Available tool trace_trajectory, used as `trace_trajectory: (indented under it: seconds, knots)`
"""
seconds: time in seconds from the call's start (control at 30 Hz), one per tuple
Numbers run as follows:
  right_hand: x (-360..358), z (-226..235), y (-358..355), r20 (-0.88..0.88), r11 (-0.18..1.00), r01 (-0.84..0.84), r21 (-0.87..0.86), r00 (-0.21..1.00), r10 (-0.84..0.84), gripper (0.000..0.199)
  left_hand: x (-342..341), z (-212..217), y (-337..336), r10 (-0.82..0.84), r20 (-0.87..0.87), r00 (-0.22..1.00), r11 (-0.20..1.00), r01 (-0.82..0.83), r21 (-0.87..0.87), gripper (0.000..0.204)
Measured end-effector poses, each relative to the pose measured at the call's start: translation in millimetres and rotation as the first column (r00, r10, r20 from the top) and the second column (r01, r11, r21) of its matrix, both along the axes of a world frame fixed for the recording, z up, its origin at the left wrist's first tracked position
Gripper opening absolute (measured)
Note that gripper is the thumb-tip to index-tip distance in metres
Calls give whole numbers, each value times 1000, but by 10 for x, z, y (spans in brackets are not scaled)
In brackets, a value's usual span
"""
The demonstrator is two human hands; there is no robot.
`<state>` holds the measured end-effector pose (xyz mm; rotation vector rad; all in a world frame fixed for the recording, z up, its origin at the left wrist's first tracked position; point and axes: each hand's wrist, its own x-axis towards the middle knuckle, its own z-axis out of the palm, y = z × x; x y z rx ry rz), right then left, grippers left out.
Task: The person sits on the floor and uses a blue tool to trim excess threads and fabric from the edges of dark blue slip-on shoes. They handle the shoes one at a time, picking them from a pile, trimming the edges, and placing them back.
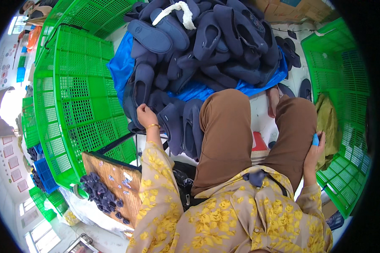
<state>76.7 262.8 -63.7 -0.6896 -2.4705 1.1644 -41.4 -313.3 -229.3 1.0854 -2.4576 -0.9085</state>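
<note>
Green crates (76, 105) ring a slipper pile (198, 46) — left hand (145, 116) grips one slipper (141, 86), right hand (314, 149) pinches a blue tool (315, 139); tugging could topple the heap.

At frame centre the left hand (145, 116) reaches into a heap of dark blue slippers (198, 42) piled on a blue plastic sheet (120, 63), fingers closed on one slipper (141, 86). At right, the right hand (314, 149) rests beside the knee, holding a small blue object (315, 139). Green plastic crates (78, 105) fill the left; a wooden board (114, 177) with dark fabric scraps (99, 192) lies lower left.
</note>
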Motion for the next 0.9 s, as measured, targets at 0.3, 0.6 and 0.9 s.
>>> trace_trajectory:
  seconds: [0.3, 0.6, 0.9]
  knots:
    - [-44, 69, -46, 83, 998, 24, 53, 996, -28, 19, -472, -668, -626, -54, 418, 907, 994, 10, 107, 51]
    - [-210, 202, -314, 137, 994, -17, 105, 991, 3, 14, -286, -325, -279, -151, 714, 683, 924, 354, -143, 29]
    - [-224, 235, -569, -8, 992, -111, 63, 994, 112, 12, -97, 990, 858, -449, -142, 882, 846, 369, -385, 19]
